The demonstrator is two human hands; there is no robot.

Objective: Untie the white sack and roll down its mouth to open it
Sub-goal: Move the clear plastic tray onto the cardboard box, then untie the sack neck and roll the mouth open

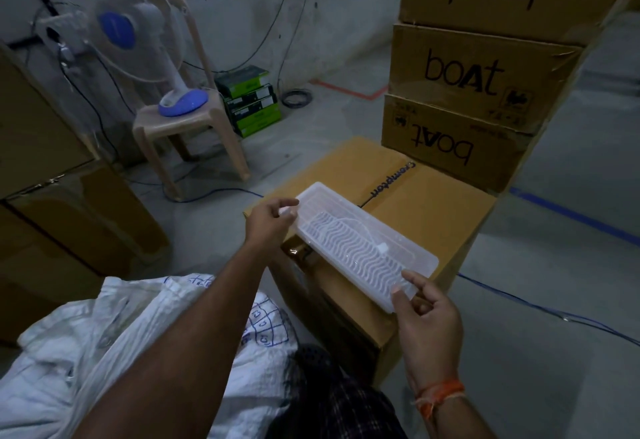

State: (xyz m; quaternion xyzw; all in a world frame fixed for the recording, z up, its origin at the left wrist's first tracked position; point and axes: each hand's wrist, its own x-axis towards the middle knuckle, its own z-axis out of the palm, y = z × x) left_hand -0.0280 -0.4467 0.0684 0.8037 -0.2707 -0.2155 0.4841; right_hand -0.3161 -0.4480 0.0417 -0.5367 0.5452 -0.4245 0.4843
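Note:
The white woven sack [104, 341] with blue grid markings lies crumpled at the lower left, beneath my left forearm. A long translucent plastic tray [360, 244] with a wavy ribbed inside rests across a brown cardboard box [433, 216]. My left hand [268, 222] pinches the tray's far left end. My right hand [427, 317], with an orange thread on the wrist, grips the tray's near right end. Neither hand touches the sack, and its mouth is hidden from view.
Three stacked "boat" cartons [485, 67] stand behind the box at right. A white and blue table fan [138, 40] sits on a beige plastic chair [194, 126]. Green boxes [249, 99] lie behind it. Tall cartons [52, 178] stand left. Cables cross the floor.

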